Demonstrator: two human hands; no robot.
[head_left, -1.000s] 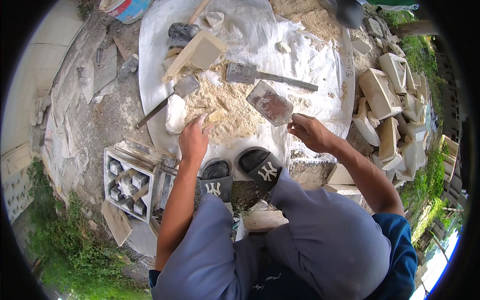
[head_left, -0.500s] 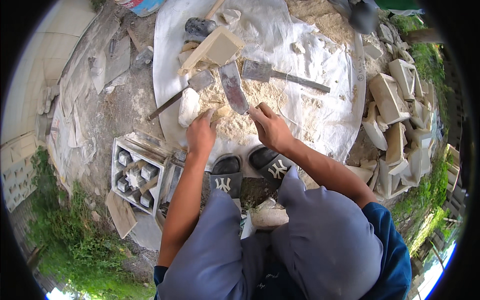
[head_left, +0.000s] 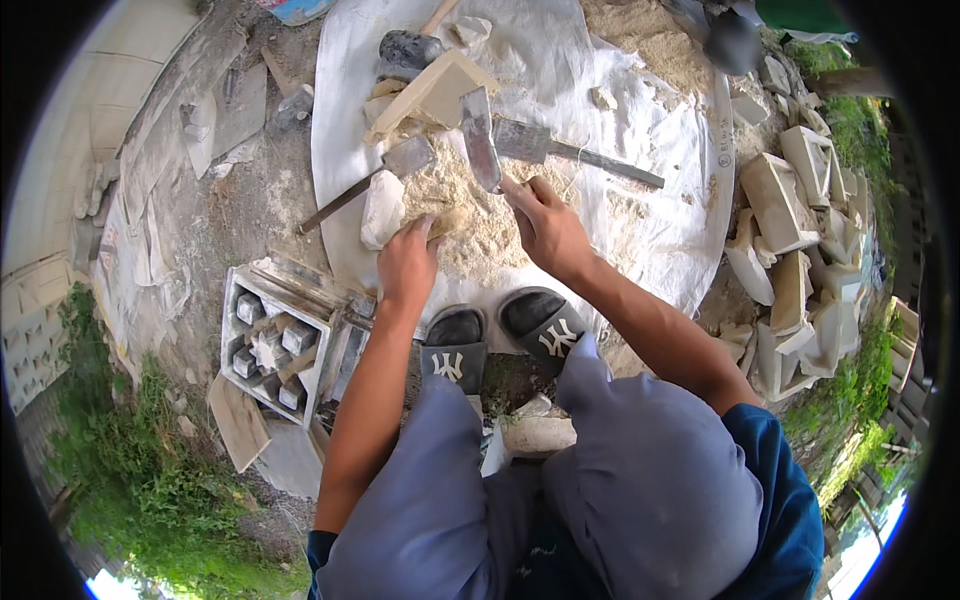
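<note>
Free gap over powder [head_left: 485, 245] between hands [head_left: 552, 235]; white lump [head_left: 383, 208] bars left; blade [head_left: 479, 135], block [head_left: 455, 90] obstruct far end.

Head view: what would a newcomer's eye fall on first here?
Probably the flat-bladed trowel in the right hand, at the centre over pale powder on a white sheet. Next, the left hand close by, at a small tan piece near a white lump. Also striking are the pale-framed box of square blocks at lower left and the heaped pale pieces at right.
</note>
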